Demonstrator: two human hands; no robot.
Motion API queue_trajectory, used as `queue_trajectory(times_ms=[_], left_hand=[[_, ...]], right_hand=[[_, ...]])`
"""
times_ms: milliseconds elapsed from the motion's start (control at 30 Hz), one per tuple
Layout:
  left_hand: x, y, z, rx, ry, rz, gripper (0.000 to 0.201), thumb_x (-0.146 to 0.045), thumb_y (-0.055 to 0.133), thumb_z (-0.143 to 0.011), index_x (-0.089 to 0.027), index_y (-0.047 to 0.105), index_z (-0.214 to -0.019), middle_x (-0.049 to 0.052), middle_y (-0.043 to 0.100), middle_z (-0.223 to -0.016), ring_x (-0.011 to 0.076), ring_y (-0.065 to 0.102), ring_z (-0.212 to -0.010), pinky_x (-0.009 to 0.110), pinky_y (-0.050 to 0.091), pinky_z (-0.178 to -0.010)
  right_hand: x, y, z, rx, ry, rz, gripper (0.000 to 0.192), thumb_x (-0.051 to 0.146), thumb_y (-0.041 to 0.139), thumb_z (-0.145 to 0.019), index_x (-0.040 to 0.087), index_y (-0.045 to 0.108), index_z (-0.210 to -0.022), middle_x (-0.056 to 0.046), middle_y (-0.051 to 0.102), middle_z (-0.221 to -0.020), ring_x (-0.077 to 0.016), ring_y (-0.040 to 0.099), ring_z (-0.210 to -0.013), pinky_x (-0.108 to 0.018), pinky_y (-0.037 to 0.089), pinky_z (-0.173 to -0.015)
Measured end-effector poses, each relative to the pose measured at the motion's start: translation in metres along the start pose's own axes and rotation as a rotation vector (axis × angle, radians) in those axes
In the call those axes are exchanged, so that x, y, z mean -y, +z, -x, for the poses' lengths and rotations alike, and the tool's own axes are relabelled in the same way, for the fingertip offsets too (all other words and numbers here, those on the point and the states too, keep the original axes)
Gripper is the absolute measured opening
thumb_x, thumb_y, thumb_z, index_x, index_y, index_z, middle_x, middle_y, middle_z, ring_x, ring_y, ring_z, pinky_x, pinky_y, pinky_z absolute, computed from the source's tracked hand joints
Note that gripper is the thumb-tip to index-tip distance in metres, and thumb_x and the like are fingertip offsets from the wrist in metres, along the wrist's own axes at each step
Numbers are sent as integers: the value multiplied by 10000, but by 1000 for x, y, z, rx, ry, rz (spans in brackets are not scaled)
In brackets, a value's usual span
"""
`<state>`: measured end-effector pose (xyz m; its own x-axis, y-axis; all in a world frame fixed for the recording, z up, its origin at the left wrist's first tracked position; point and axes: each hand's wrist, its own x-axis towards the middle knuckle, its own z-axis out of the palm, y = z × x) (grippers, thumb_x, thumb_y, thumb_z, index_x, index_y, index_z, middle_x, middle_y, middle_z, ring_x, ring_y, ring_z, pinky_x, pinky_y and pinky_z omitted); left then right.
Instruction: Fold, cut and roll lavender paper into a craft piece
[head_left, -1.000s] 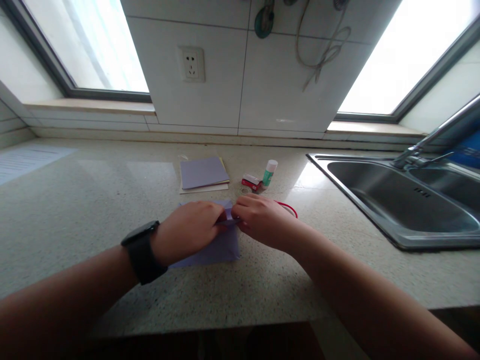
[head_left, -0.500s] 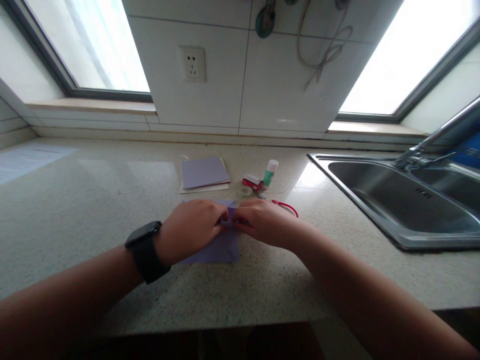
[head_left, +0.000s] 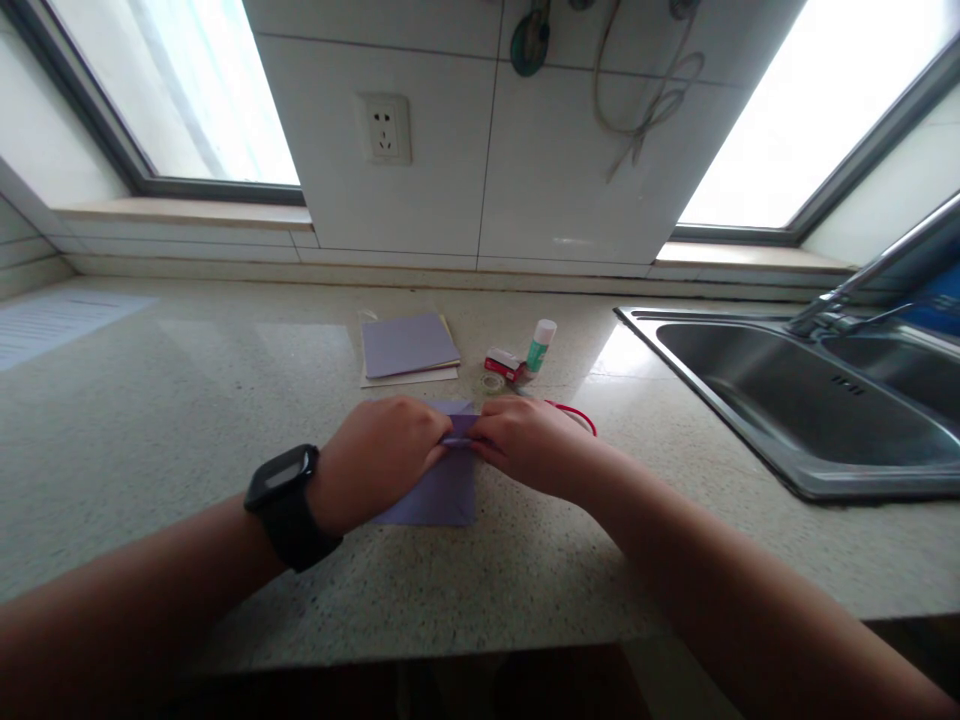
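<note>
- Centrally in the head view, the left hand point(head_left: 379, 455) and the right hand point(head_left: 525, 440) meet fingertip to fingertip over a purple paper sheet point(head_left: 442, 490) that lies on the speckled countertop point(head_left: 187, 420).
- The left hand is curled, its fingers pinched on the paper's upper part; a black watch point(head_left: 289, 505) sits on that wrist, lower left of centre.
- The right hand is likewise closed down, fingertips pinching the same fold of paper just right of the left hand's.
- The paper's lower part shows flat on the counter below the hands; its upper edge peeks out above the knuckles.
- Above the hands, toward the frame's middle, a stack of paper point(head_left: 409, 345) with a purple top sheet lies apart from them.
- Right of that stack stand a glue stick point(head_left: 540, 345), upright, a small red box point(head_left: 502, 363) just beside it, and a tape roll point(head_left: 492, 382) near both.
- A red loop point(head_left: 577, 412) shows partly behind the right hand; what it belongs to cannot be told.
- At the right of the frame sits a steel sink point(head_left: 720, 400) with its faucet point(head_left: 870, 270).
- On the tiled wall at upper centre are a socket point(head_left: 384, 127) and a hanging cord point(head_left: 645, 90).
</note>
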<state>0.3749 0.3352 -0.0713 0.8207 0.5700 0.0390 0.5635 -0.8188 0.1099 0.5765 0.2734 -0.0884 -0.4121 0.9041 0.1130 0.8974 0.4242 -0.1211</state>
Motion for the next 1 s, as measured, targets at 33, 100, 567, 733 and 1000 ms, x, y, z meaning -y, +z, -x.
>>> queue_trajectory(times_ms=[33, 100, 567, 733, 1000], left_hand=[[0, -1, 0, 5, -8, -24, 200, -315, 582, -961, -223, 757, -930, 78, 746, -895, 268, 686, -858, 362, 475, -733], [1, -1, -2, 23, 2, -83, 205, -308, 569, -969, -223, 751, -923, 73, 745, -890, 258, 686, -851, 352, 475, -726], [0, 0, -2, 2, 5, -170, 252, -307, 510, -1007, -203, 735, -961, 88, 725, -901, 253, 673, -831, 343, 478, -705], [2, 4, -5, -53, 64, -222, 316, -290, 468, -1018, -196, 748, -905, 98, 682, -919, 255, 648, -837, 335, 465, -660], [-2, 6, -1, -56, 22, -310, 300, -185, 450, -1002, -160, 715, -863, 115, 724, -799, 260, 687, -751, 335, 472, -611]], right_hand=[[1, 0, 0, -11, 9, 16, 147, 242, 619, -962, 161, 707, -876, -39, 659, -832, -149, 571, -739, -284, 345, -633], [3, -1, 1, -33, 8, 40, 109, 233, 629, -954, 163, 698, -906, -41, 664, -849, -153, 572, -755, -283, 344, -637], [-9, 4, 0, -56, 35, 41, 107, 239, 634, -942, 148, 663, -892, -61, 643, -884, -173, 587, -805, -293, 394, -703], [-16, 8, -2, -84, 20, 22, 116, 250, 634, -951, 150, 689, -930, -88, 642, -980, -191, 601, -888, -305, 431, -767], [-20, 9, -4, -115, 34, 5, 90, 220, 632, -941, 151, 689, -928, -76, 674, -950, -196, 615, -889, -310, 448, -796]])
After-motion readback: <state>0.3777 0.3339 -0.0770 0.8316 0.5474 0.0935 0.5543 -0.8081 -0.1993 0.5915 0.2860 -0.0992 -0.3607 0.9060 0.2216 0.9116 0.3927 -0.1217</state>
